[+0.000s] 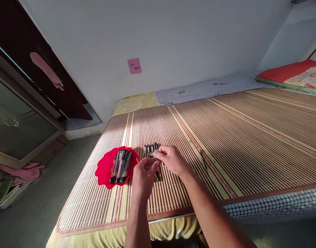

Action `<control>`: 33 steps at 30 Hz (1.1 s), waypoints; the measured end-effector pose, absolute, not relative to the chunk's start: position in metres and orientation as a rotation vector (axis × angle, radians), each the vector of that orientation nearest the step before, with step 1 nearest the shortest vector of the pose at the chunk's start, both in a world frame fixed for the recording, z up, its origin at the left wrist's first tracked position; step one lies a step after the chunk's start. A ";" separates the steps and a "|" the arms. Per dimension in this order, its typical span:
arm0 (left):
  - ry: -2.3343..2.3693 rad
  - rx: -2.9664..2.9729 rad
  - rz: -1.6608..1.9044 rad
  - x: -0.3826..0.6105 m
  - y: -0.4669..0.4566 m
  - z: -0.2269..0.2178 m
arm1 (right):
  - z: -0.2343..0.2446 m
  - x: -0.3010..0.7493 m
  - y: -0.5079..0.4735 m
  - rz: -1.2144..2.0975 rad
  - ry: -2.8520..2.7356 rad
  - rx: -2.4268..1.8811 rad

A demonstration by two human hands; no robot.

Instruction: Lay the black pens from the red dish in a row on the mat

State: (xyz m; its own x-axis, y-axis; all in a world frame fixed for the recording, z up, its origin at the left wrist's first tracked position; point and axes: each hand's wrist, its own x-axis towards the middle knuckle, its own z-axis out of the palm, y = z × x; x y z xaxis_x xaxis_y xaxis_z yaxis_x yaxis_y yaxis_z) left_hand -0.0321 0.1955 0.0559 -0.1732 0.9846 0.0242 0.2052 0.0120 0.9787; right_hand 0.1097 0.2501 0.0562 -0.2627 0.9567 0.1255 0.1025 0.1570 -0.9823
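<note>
A red wavy-edged plate [104, 168] lies on the bamboo mat [225, 137] with several black pens [121, 166] side by side in it. To its right, a few more dark pens [150, 149] lie on the mat. My left hand [144, 177] and my right hand [170, 159] meet just in front of those loose pens. The fingers of both are curled together on a small item between them, probably a pen. What they hold is mostly hidden.
The mat covers a bed with a yellow sheet [137, 102] and a checked cloth [207, 89]. A red cushion [289, 74] lies at the far right. A pink note [134, 65] sticks to the wall. A dark cabinet [31, 86] stands on the left, clutter on the floor.
</note>
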 end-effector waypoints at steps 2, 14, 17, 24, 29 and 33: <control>1.605 1.341 1.205 -0.037 0.195 0.058 | 0.051 0.117 0.255 1.162 -1.529 -1.151; 1.703 1.513 1.131 -0.006 0.196 0.052 | 0.042 0.125 0.254 1.216 -1.575 -1.279; 1.629 1.383 1.207 -0.023 0.200 0.049 | 0.060 0.175 0.243 0.752 -1.694 -1.651; 1.592 1.275 1.451 -0.059 0.206 0.048 | 0.035 0.286 0.203 0.357 -1.850 -2.397; 1.582 1.262 1.460 -0.062 0.201 0.050 | 0.012 0.282 0.204 0.404 -1.937 -2.264; 1.590 1.273 1.357 -0.065 0.203 0.050 | 0.021 0.254 0.216 0.377 -1.940 -2.290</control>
State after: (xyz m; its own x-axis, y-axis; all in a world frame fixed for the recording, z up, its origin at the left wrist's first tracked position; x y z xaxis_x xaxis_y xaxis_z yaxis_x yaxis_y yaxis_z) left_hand -0.0650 0.2030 0.0496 -0.2899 0.9524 0.0947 0.2427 -0.0225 0.9698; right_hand 0.2543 0.2163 0.0210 0.1491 0.9823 -0.1134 0.9532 -0.1733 -0.2479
